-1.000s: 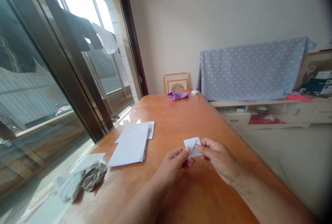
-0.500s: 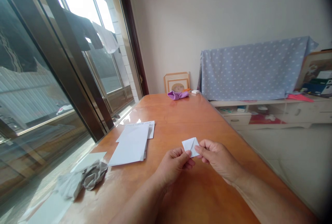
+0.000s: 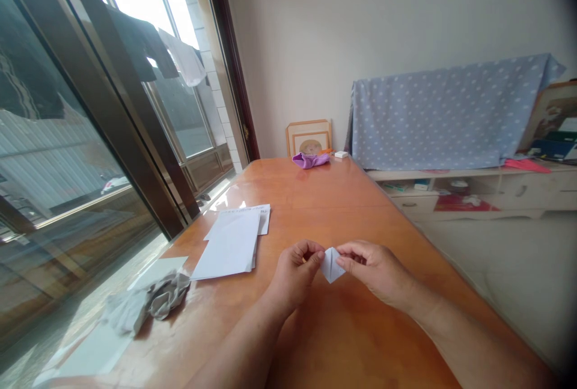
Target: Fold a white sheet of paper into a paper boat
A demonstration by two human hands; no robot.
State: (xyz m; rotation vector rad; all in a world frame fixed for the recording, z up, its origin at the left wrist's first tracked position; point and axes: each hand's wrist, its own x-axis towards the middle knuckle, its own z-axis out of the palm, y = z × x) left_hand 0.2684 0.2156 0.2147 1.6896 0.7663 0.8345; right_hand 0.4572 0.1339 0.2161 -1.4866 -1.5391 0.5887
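Observation:
A small folded white paper point(image 3: 331, 267) is held above the brown table, one corner pointing down and a crease running down its middle. My left hand point(image 3: 298, 270) pinches its left edge between thumb and fingers. On the opposite side, my right hand point(image 3: 374, 267) grips the right edge with thumb and fingertips. To the left of my hands, a stack of white paper sheets point(image 3: 229, 246) lies on the table point(image 3: 311, 196).
Crumpled grey cloth point(image 3: 166, 296) lies at the table's left edge over pale sheets point(image 3: 92, 350). Purple cloth point(image 3: 311, 160), a small white box point(image 3: 341, 154) and a framed picture point(image 3: 310, 139) are at the far end. A cabinet point(image 3: 518, 187) stands at the right.
The folded paper has turned so that a corner points down. My left hand has shifted from its lower edge up to its left side. The view has tilted slightly.

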